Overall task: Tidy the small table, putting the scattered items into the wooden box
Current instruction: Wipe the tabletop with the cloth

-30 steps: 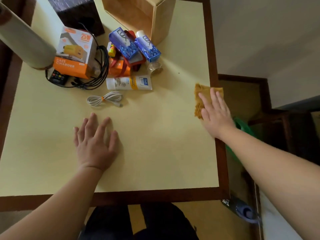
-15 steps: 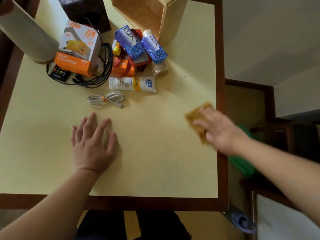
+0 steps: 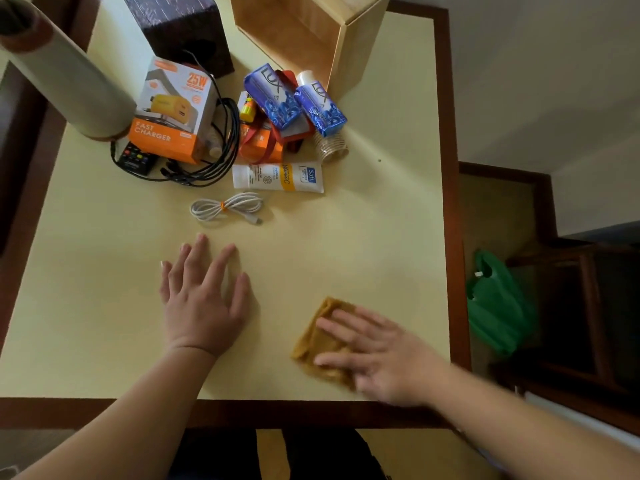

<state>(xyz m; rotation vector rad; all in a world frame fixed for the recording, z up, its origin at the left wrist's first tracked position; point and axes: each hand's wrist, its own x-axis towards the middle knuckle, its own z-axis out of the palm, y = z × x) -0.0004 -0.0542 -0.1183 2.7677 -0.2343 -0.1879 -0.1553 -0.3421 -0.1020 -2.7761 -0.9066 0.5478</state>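
Since 1 second ago, my right hand (image 3: pixel 377 355) has dragged the brown cloth (image 3: pixel 320 341) from the table's right edge down toward the near edge, while my left hand (image 3: pixel 202 299) has stayed where it was.

At the far left a pale roll (image 3: pixel 69 81) leans over the table (image 3: pixel 86 271). Next to it stands the orange fast charger box (image 3: pixel 173 112), with a black remote (image 3: pixel 133 157) and a tangle of black cables (image 3: pixel 221 147) at its foot. My left hand lies flat on the tabletop, fingers spread wide, holding nothing. Just beyond its fingertips is the bundled white cable (image 3: pixel 225 207). Further right lies the white cream tube (image 3: pixel 277 177), and behind it 2 blue Lux soap boxes (image 3: pixel 273 97) rest on a smaller orange box (image 3: pixel 259 143), with a clear ribbed cup (image 3: pixel 330 147) just beside them. The wooden box (image 3: pixel 311 32) stands at the far edge, its opening facing me, touching the right soap box or nearly so. My right hand, a little blurred, presses flat on the cloth with straight fingers. Off the table's right side a green plastic bag (image 3: pixel 495 306) sits on the floor.
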